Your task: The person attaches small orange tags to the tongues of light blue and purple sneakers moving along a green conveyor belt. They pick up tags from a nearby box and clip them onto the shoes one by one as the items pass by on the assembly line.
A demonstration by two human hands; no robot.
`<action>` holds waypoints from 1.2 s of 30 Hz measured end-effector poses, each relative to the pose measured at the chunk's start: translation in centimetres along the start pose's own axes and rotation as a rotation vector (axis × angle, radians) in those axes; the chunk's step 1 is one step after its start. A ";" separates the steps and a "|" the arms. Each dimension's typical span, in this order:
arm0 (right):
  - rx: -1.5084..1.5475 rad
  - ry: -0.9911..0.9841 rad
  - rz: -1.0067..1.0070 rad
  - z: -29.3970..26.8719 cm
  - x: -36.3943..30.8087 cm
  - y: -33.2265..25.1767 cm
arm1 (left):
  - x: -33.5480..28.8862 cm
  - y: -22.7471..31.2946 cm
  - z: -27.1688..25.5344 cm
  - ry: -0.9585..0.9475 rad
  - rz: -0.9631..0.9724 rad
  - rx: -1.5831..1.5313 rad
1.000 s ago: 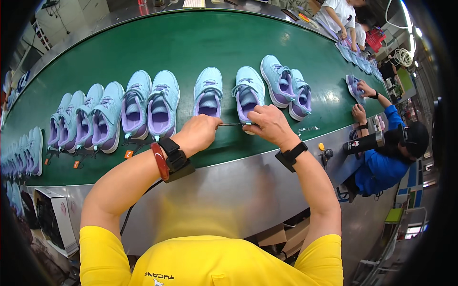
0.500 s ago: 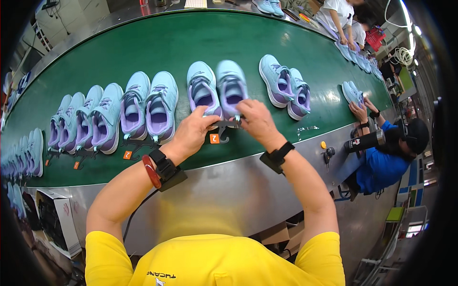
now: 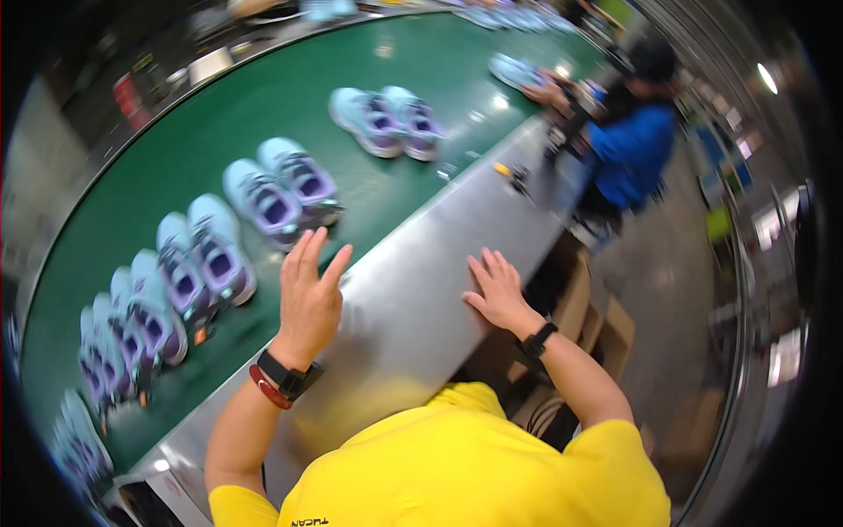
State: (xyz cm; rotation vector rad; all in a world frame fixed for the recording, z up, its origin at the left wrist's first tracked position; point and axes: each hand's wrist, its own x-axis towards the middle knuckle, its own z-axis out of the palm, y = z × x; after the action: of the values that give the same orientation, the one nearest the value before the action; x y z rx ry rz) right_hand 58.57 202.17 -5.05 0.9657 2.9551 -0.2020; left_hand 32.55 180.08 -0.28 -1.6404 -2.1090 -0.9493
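Note:
My left hand [image 3: 311,294] is raised with its fingers apart, holding nothing. Just beyond its fingertips stands a pair of light blue sneakers [image 3: 255,200] with purple lining, side by side on the green belt [image 3: 290,105]. My right hand [image 3: 499,292] hovers over the bare steel ledge [image 3: 404,263], fingers spread, with nothing in it. Farther up the belt sits another blue pair [image 3: 379,132], angled differently. To the left, more pairs [image 3: 206,250] line up along the belt, some with a small orange tag [image 3: 201,335] at the heel.
A co-worker in a blue shirt [image 3: 637,145] sits at the right, hands on a blue shoe [image 3: 514,70]. Small dark and yellow items [image 3: 514,174] lie on the ledge near them. Cardboard boxes [image 3: 606,329] stand beneath the ledge at my right.
Both hands have let go of the sneaker pair and its hanger and moved apart, the right one back over the ledge. My view has turned to the right, so the scene appears tilted.

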 end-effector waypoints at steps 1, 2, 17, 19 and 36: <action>-0.020 0.025 0.012 0.3 -1.7 0.2 | 0.1 1.1 0.6 -0.023 0.030 -0.038; -0.034 0.104 -0.002 1.2 -2.8 0.2 | 0.1 2.1 1.3 -0.056 0.032 -0.094; 0.203 0.407 0.102 4.2 -2.3 1.3 | 6.9 16.5 12.8 -0.510 0.380 -0.418; 0.341 0.477 0.070 4.0 -2.5 2.2 | 9.1 19.1 15.0 -0.565 0.404 -0.406; 0.925 1.129 1.295 15.6 -25.3 32.4 | 13.8 21.5 31.4 -0.827 0.333 0.213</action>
State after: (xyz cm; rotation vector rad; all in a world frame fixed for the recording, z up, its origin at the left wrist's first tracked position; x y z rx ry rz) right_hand 97.87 211.24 -22.64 3.6866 1.7257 -1.2762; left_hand 53.51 213.75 -8.34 -2.4171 -2.1418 0.1015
